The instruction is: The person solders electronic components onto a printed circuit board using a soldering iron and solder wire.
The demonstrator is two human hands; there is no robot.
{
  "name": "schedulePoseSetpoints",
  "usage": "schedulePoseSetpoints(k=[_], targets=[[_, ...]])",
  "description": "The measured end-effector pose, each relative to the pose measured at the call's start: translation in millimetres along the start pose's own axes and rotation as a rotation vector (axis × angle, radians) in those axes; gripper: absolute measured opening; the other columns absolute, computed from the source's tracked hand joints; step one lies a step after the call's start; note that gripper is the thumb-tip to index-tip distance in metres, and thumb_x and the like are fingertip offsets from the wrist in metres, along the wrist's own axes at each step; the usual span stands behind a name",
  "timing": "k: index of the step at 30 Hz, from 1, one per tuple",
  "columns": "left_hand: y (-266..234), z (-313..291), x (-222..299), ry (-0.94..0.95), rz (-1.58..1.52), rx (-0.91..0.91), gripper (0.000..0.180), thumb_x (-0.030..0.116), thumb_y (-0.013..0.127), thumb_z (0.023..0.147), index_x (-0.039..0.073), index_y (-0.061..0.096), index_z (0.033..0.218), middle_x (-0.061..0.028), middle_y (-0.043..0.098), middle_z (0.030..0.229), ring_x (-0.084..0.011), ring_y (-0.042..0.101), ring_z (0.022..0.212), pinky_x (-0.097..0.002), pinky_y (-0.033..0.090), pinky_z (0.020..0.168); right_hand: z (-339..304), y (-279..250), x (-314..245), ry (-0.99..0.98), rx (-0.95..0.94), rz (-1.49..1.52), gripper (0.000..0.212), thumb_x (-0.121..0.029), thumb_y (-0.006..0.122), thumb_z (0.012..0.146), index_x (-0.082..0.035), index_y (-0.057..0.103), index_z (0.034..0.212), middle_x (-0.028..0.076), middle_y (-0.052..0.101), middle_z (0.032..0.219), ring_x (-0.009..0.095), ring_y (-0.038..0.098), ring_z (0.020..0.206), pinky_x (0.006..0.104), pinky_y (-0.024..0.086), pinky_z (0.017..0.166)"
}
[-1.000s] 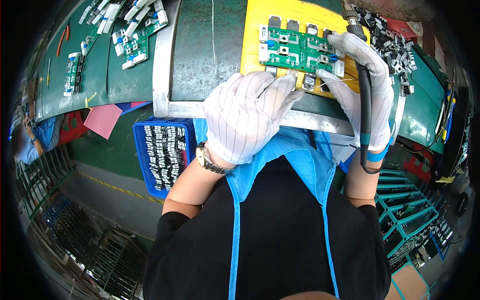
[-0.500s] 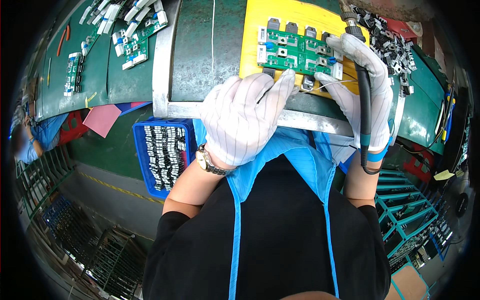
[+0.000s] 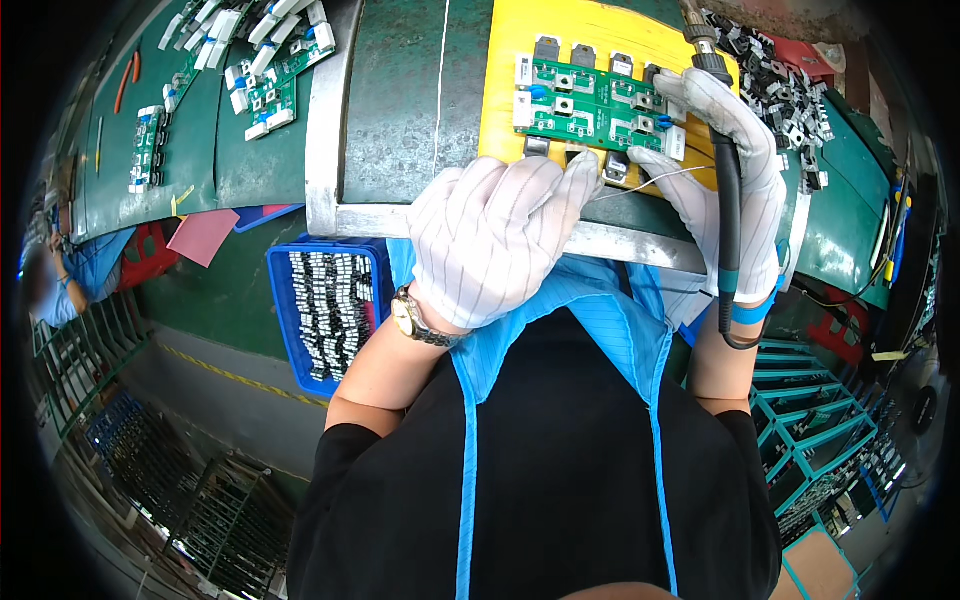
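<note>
A green circuit board (image 3: 590, 108) with white blocks at its ends and black components along its edges lies on a yellow board (image 3: 515, 30). My left hand (image 3: 495, 235), in a striped white glove, is closed just below the circuit board's near edge. Thumb and forefinger pinch a thin solder wire (image 3: 650, 183), whose free end reaches right toward my other hand. My right hand (image 3: 745, 170), gloved too, is closed on a soldering iron (image 3: 730, 190) with a black handle. Its metal end points up and away, the tip cut off by the frame. The right thumb and forefinger are beside the board's right end.
Loose black and silver components (image 3: 800, 110) are heaped at the right. Finished-looking boards (image 3: 270, 90) and red-handled pliers (image 3: 127, 80) lie on the green bench at left. A blue crate (image 3: 280, 300) of parts stands below the metal bench edge (image 3: 640, 245). Another person (image 3: 62, 285) is at far left.
My left hand has drawn slightly back from the circuit board's near edge, and the solder wire has shifted with it. My right hand and the soldering iron have hardly moved.
</note>
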State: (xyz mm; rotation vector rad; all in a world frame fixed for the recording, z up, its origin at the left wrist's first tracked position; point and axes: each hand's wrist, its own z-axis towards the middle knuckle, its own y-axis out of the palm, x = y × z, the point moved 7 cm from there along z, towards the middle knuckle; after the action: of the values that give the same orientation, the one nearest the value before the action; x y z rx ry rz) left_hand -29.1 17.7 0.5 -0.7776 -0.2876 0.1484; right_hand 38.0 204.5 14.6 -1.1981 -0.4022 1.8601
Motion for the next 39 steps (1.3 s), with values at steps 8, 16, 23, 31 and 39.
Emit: schedulePoseSetpoints(k=[8, 16, 23, 31, 39], targets=[[2, 1, 1, -0.005, 0.020, 0.012, 0.036, 0.013, 0.088, 0.077, 0.014, 0.077, 0.112, 0.0008, 0.067, 0.098, -0.0164, 0.065, 0.079, -0.0313, 0.047, 0.060, -1, 1, 1, 0.006, -0.003, 0.014, 0.068, 0.000, 0.088, 0.080, -0.002, 0.053, 0.139, 0.017, 0.070, 0.132, 0.026, 0.068, 0.124, 0.0396, 0.054, 0.108], [0, 6, 2, -0.016, 0.051, -0.043, 0.040, 0.012, 0.087, 0.077, 0.016, 0.078, 0.115, 0.0010, 0.066, 0.098, -0.0167, 0.067, 0.083, -0.0328, 0.050, 0.064, -4, 2, 4, 0.008, 0.002, 0.034, 0.069, 0.001, 0.088, 0.080, -0.003, 0.053, 0.140, 0.017, 0.068, 0.133, 0.026, 0.068, 0.125, 0.0404, 0.054, 0.108], [-3, 10, 1, 0.058, 0.061, -0.020, 0.040, 0.011, 0.083, 0.077, 0.014, 0.077, 0.117, -0.0015, 0.069, 0.104, -0.0181, 0.065, 0.081, -0.0322, 0.048, 0.062, 0, 0, 1, 0.004, -0.003, 0.009, 0.070, 0.002, 0.088, 0.079, -0.003, 0.053, 0.140, 0.017, 0.069, 0.132, 0.026, 0.068, 0.124, 0.0396, 0.054, 0.108], [-5, 13, 2, 0.081, 0.070, -0.073, 0.045, 0.010, 0.080, 0.076, 0.017, 0.076, 0.121, 0.0002, 0.072, 0.106, -0.0157, 0.066, 0.081, -0.0296, 0.048, 0.061, 0, 1, 0, 0.016, -0.023, -0.018, 0.070, 0.002, 0.087, 0.079, -0.003, 0.054, 0.140, 0.017, 0.070, 0.131, 0.025, 0.067, 0.125, 0.0396, 0.053, 0.109], [-3, 11, 0, 0.084, 0.062, -0.081, 0.046, 0.008, 0.078, 0.076, 0.017, 0.076, 0.121, 0.0006, 0.072, 0.104, -0.0155, 0.066, 0.078, -0.0295, 0.047, 0.060, -2, 1, 3, 0.034, -0.024, 0.001, 0.068, 0.001, 0.087, 0.081, -0.002, 0.054, 0.140, 0.017, 0.070, 0.131, 0.025, 0.068, 0.125, 0.0400, 0.053, 0.110]])
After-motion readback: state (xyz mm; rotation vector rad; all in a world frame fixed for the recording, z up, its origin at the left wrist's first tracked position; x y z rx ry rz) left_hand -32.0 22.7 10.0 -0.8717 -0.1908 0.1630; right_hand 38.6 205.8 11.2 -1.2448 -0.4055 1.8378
